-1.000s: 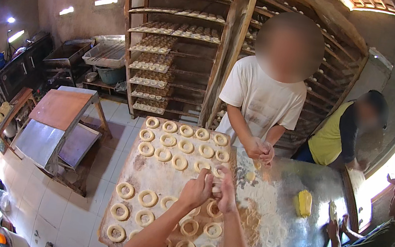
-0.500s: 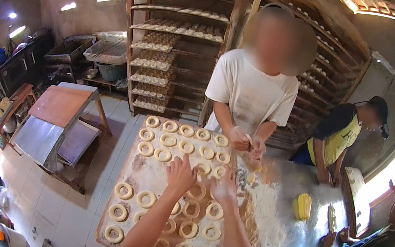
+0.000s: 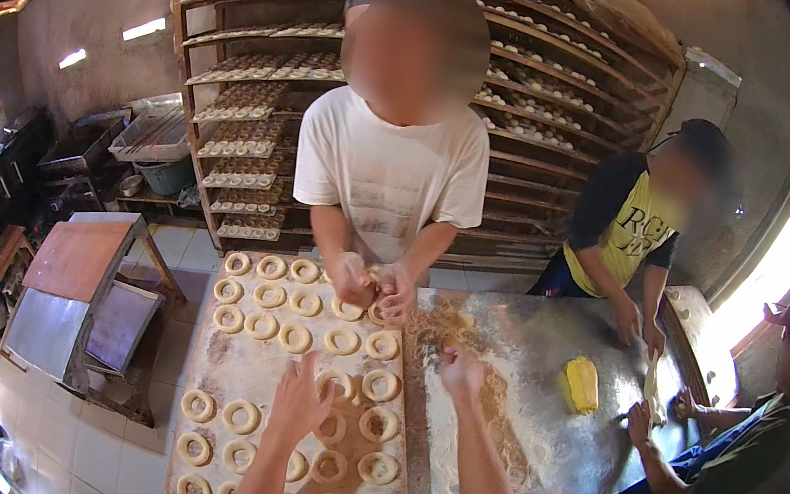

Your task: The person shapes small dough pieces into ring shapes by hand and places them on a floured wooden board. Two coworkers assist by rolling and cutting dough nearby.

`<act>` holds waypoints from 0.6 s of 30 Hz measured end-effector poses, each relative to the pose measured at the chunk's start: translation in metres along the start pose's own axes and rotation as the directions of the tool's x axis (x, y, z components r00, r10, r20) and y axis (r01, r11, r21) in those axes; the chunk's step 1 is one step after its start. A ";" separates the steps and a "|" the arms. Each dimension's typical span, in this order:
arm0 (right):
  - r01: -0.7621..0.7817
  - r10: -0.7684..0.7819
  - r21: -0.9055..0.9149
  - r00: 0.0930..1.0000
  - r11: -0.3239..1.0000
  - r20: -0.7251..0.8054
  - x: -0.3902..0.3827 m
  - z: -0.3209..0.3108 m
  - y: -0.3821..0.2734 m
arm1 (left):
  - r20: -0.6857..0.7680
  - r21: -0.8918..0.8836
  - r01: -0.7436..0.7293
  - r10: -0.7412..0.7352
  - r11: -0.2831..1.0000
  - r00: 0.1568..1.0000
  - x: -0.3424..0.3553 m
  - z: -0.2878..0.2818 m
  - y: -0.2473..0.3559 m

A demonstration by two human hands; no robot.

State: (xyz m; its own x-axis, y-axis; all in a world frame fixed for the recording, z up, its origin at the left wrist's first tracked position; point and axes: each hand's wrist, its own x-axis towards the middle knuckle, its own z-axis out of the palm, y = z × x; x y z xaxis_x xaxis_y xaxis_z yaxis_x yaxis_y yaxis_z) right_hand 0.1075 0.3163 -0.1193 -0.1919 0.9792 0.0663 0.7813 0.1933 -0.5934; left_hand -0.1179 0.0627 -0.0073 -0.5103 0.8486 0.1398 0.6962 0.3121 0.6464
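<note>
My left hand (image 3: 301, 401) hovers over a floured wooden board (image 3: 228, 357), its fingers apart and nothing in them. Pale dough rings (image 3: 342, 342) lie in rows on the board, several close around that hand. To the right, my right hand (image 3: 464, 375) is above the floured metal table (image 3: 542, 354) beside the board, fingers curled in. What it holds, if anything, is hidden. Across from me, a co-worker in a white shirt (image 3: 395, 171) has both hands (image 3: 371, 289) over the board's far edge, close to dough rings.
A yellow dough lump (image 3: 583, 385) sits on the metal table. At its far right, a person in a yellow-and-black shirt (image 3: 627, 214) and another person (image 3: 742, 437) handle a dough strip (image 3: 651, 384). Racks (image 3: 195, 103) of dough rings stand behind; a low bench (image 3: 76, 253) is left.
The view has swung right. My right hand has gone from above the board to the floured metal table, its fingers now curled. My left hand stays over the rings.
</note>
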 end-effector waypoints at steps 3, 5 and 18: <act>-0.059 0.058 0.068 0.998 0.996 0.005 0.069 0.023 0.058 | 0.095 -0.198 0.023 -0.004 0.980 0.996 -0.008 0.016 0.024; -0.014 0.007 0.091 0.997 0.996 0.071 0.102 0.033 0.069 | 0.123 -0.255 0.032 0.000 0.966 0.992 -0.013 0.039 0.043; -0.161 -0.431 0.804 0.775 0.572 0.462 -0.018 -0.144 0.037 | 0.080 -0.428 0.059 -0.027 0.902 0.996 -0.015 0.156 0.178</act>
State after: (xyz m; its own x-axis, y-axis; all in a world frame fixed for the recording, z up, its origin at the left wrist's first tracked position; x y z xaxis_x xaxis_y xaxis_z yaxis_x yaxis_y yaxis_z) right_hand 0.2250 0.3149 -0.0271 -0.7602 0.6466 -0.0635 0.0006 -0.0971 -0.9953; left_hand 0.0924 0.1725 -0.0108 -0.4871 0.8712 0.0617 0.3813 0.1485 0.9125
